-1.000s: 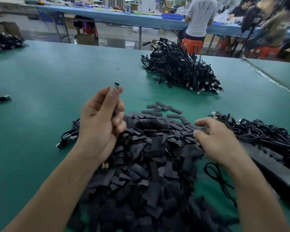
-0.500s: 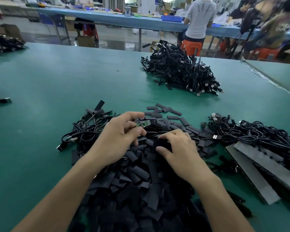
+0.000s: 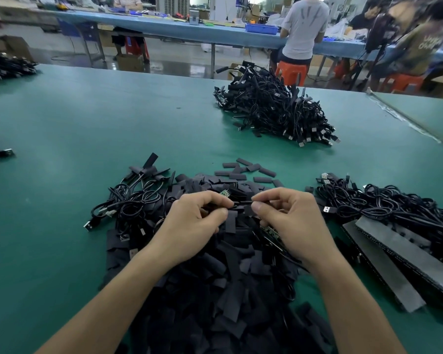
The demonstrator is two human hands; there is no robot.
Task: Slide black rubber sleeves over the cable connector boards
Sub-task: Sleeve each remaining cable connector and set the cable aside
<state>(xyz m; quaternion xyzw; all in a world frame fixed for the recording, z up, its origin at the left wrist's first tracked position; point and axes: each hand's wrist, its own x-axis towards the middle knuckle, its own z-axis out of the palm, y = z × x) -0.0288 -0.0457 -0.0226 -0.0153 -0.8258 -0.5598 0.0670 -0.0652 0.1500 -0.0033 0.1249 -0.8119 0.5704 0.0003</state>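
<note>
A big heap of flat black rubber sleeves lies on the green table in front of me. My left hand pinches a cable end with a small green connector board showing above its fingers. My right hand pinches a black sleeve between thumb and forefinger, close to the left hand's fingertips. A second green board lies in the heap under my right hand. Loose black cables with USB plugs lie left of the heap.
A tangle of black cables lies at the right, beside long grey foam strips. A larger pile of cables sits at the far side of the table. More cables lie far left. People sit at a blue bench behind.
My left hand came down from a raised position with the cable end to the heap. My right hand moved left from the right-hand cables, picked a sleeve and brought it up to the left hand.
</note>
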